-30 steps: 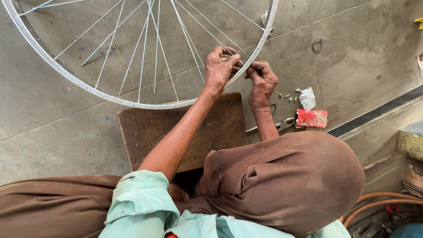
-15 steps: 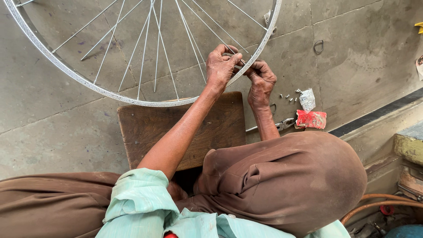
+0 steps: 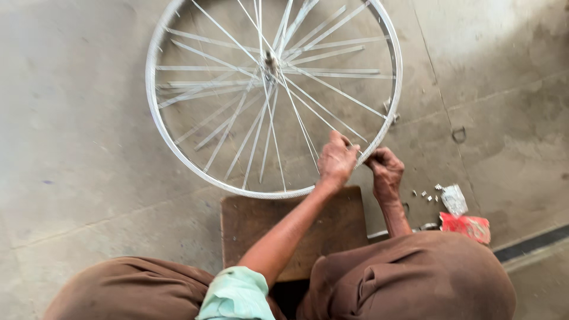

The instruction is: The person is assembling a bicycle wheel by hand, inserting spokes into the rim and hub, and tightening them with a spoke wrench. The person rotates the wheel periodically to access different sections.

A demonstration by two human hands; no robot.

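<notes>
A silver bicycle wheel rim with thin spokes and a small hub lies flat on the concrete floor. Both hands meet at its near right edge. My left hand reaches in over the rim, its fingers closed on a spoke close to where it joins the rim. My right hand is just outside the rim, pinching it at the same spot. What sits between those fingertips is too small to tell.
A brown wooden board lies under my forearm, between my knees in brown trousers. On the floor to the right are several small metal nipples, a clear little bag, a red packet and a metal tool.
The view has swung up and left, so the whole wheel and its hub now show. Both hands stay together at the same place on the rim.
</notes>
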